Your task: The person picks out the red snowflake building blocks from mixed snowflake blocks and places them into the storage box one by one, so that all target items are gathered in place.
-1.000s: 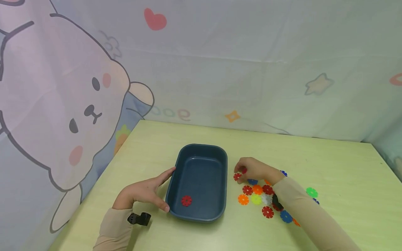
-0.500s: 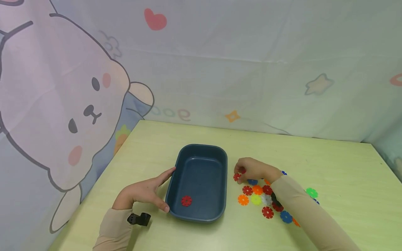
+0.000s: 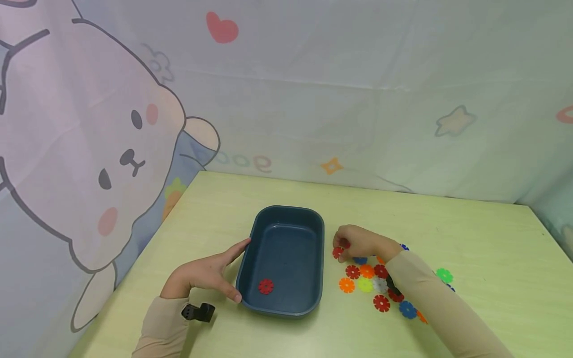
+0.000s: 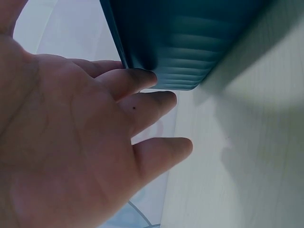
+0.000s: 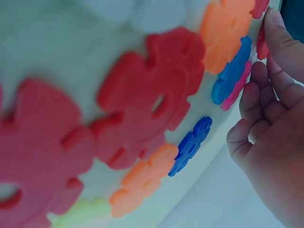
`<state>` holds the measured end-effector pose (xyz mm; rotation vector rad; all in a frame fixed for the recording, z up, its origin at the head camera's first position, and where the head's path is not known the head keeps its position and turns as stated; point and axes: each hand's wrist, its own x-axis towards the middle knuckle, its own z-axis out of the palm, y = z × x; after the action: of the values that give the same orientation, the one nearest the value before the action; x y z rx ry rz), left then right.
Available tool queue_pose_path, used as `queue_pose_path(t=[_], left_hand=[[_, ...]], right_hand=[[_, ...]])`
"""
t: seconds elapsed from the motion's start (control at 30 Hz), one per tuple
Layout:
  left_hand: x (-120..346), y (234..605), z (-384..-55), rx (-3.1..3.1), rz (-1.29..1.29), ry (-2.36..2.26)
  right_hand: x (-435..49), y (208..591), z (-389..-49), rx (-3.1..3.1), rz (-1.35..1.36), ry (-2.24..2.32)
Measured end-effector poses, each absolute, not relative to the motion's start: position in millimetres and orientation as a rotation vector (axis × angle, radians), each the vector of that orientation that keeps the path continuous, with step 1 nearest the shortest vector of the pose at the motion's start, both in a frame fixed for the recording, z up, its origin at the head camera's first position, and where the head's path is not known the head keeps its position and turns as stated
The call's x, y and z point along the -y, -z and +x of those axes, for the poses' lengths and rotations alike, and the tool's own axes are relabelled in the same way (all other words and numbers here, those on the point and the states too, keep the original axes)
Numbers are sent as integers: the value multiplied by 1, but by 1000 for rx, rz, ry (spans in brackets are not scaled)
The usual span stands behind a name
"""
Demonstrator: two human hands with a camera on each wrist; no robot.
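Observation:
My left hand (image 3: 203, 272) rests spread against the left side of a dark blue plastic bin (image 3: 321, 268), thumb at the near corner and index finger farther along the wall. Inside the bin lies one red snowflake disc (image 3: 266, 286). To the bin's right, my right hand (image 3: 362, 241) pinches another red snowflake disc (image 3: 337, 252) between thumb and fingers, low over the table. More red shows within the curl of those fingers. The right wrist view has the pinched red disc (image 5: 262, 43) edge-on beside the thumb, with a blue disc (image 5: 232, 71) and a pink disc (image 5: 237, 88) near the fingertips.
Several loose snowflake discs lie around and under the right forearm, among them an orange disc (image 3: 346, 285), a yellow disc (image 3: 365, 285), a blue disc (image 3: 408, 310) and a green disc (image 3: 444, 275). A printed cloth (image 3: 313, 99) hangs behind the table (image 3: 403, 214).
The right hand has barely shifted left, and the red in its curled fingers has moved slightly. The left hand and the bin stay where they were.

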<state>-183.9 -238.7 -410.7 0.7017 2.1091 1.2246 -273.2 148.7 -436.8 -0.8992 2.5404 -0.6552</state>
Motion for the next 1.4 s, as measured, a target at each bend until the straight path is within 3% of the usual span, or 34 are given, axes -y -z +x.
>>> queue_pose_path(t=[1.0, 1.4], left_hand=[[238, 411, -184, -2104, 717, -1231], [238, 411, -184, -2109, 708, -1225]], right_hand=[[-159, 437, -270, -2516, -873, 854], [-167, 407, -266, -2550, -941, 950]])
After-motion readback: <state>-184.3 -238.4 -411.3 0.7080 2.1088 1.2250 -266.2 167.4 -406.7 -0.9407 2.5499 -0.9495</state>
